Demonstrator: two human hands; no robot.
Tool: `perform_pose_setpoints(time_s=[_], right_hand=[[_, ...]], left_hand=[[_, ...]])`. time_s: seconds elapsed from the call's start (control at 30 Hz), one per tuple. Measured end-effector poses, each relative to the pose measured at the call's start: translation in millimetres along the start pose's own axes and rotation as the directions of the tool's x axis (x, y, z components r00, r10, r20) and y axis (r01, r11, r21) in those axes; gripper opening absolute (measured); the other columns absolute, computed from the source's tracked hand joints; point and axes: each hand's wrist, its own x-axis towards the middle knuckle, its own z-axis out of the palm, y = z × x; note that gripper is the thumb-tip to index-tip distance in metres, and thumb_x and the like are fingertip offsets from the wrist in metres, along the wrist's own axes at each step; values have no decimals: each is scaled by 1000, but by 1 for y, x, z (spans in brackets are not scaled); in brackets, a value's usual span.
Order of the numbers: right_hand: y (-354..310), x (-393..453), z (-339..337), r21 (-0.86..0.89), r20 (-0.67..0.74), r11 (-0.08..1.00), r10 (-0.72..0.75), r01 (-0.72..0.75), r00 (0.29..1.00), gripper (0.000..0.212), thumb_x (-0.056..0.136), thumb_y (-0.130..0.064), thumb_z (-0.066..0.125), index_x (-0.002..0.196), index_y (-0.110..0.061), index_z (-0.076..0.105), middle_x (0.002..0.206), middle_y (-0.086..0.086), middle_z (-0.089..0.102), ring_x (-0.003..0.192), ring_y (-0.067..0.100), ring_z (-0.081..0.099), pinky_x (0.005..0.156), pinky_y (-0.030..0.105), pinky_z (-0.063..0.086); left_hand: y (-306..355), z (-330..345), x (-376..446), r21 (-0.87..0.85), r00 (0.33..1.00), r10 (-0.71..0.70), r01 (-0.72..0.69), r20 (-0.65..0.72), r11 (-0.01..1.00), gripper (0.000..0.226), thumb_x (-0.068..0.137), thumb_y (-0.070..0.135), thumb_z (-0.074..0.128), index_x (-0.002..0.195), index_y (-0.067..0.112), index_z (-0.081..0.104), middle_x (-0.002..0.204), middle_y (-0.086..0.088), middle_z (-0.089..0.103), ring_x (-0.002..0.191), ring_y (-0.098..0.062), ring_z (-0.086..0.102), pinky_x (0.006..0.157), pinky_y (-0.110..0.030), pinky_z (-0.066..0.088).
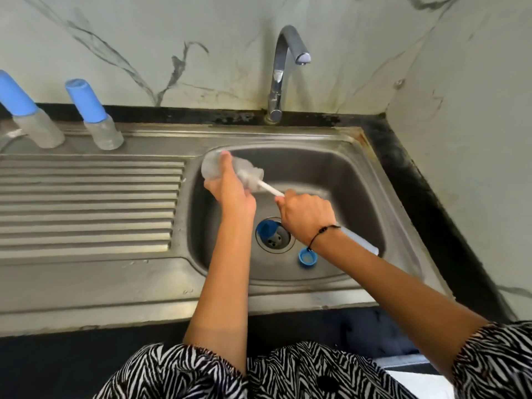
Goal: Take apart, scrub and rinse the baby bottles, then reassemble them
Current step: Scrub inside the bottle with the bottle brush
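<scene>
My left hand (230,190) grips a clear bottle body (211,167), held on its side over the sink basin (354,197). The white bristles of a bottle brush (253,175) sit at the bottle's mouth. My right hand (306,216) grips the brush's white handle, whose end sticks out past my wrist. A blue cap (266,227) lies on the drain. A blue ring (308,257) lies on the basin floor to its right. Two capped bottles (98,116) (28,110) stand at the back of the drainboard.
The chrome tap (283,67) rises behind the basin with no water running. A ribbed steel drainboard (86,203) stretches to the left. A marble wall closes the back and right side. The counter's black edge runs along the right.
</scene>
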Motion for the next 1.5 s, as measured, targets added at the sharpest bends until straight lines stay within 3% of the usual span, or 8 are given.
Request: perform_pose_setpoints(time_s=[0.2,0.43,0.57,0.73,0.87,1.03,1.2,1.5], right_hand=[[-14,-1,-2,76,172,997,-37,24,984,46,101,-40,24,83,-11,54,88,11,57,84,32,56,67,34,38],[-8,7,-12,74,99,990,-125,118,987,43,101,-43,20,88,-15,51,76,2,52,75,26,52,62,32,35],[-31,9,-2,14,25,1000,11,-11,1000,42,102,-39,24,104,-9,53,98,11,63,90,34,59,64,34,34],[-27,10,-6,140,254,990,-45,9,966,46,101,-40,28,68,-12,43,71,7,46,66,25,47,59,30,34],[-21,22,-10,291,292,956,-130,41,948,49,101,-41,28,61,-13,35,58,3,40,53,18,39,53,30,33],[-47,31,-9,54,102,997,-62,57,993,41,101,-43,22,82,-17,48,78,2,51,77,27,54,63,32,36],[-59,23,-6,-26,106,1000,-10,13,994,48,102,-41,23,99,-10,60,102,12,63,94,33,59,69,34,36],[-29,26,-21,626,428,720,3,-299,904,50,99,-42,37,56,-16,38,44,-1,34,29,9,26,32,14,21]], left_hand=[[-3,-11,8,197,981,193,-183,-33,963,59,88,21,66,133,9,30,118,-8,54,98,-17,58,74,-21,51],[9,-19,16,-194,996,-56,68,63,979,35,92,28,59,120,11,45,106,-15,61,87,-25,65,67,-33,58],[8,-13,16,21,993,117,-117,2,993,57,88,20,65,134,16,31,120,-5,53,105,-19,58,84,-30,53],[13,-26,35,176,973,232,-230,11,957,60,88,24,65,135,15,29,122,-11,54,104,-23,59,86,-35,54],[24,-30,44,-94,986,126,-117,105,989,50,92,24,60,134,12,38,105,-19,61,76,-24,67,67,-35,57],[27,-35,43,-201,975,-81,124,208,972,52,92,31,58,134,2,45,102,-13,61,84,-22,67,73,-33,57],[34,-35,52,-67,978,45,-31,203,997,37,91,27,61,119,9,45,76,-12,54,60,-17,57,53,-29,51],[39,-44,53,-229,940,-11,94,340,969,100,68,54,74,146,13,27,105,-16,60,75,-28,67,70,-37,54]])
